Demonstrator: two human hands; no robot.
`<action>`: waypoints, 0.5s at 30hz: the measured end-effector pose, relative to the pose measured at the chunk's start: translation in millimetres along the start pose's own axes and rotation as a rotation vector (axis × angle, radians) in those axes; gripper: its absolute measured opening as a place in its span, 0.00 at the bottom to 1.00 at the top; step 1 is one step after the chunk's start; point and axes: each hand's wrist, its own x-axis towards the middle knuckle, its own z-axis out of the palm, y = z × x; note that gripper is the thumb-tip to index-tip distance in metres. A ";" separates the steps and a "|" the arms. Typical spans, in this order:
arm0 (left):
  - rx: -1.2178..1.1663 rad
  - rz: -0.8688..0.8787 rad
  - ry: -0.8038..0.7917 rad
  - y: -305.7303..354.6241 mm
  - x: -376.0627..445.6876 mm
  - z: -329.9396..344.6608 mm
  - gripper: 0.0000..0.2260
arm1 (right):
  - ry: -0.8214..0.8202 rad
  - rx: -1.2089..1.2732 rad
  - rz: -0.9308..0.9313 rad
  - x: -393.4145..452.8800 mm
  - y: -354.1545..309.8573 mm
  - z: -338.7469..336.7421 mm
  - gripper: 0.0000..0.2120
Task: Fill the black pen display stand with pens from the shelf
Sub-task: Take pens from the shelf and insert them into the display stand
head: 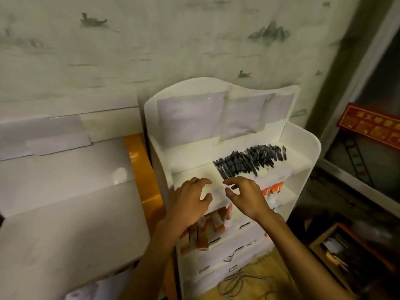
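Up top, white shelf tier holding black pens, left hand and right hand spread, empty, each grip loose.

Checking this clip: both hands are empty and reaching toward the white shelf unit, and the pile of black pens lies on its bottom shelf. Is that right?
Not quite. The head view shows the pile of black pens on the top shelf of the white shelf unit, not the bottom one. The rest holds: the left hand and right hand are both empty, fingers spread, reaching toward the unit.
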 end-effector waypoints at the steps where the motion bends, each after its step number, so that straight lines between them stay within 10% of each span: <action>1: 0.010 -0.019 0.004 -0.2 12.3 9.4 0.16 | -0.010 -0.011 0.004 11.4 11.3 -2.1 0.13; 15: -0.109 -0.286 -0.086 -14.5 138.0 98.0 0.14 | -0.191 -0.080 -0.054 143.9 131.0 -6.7 0.12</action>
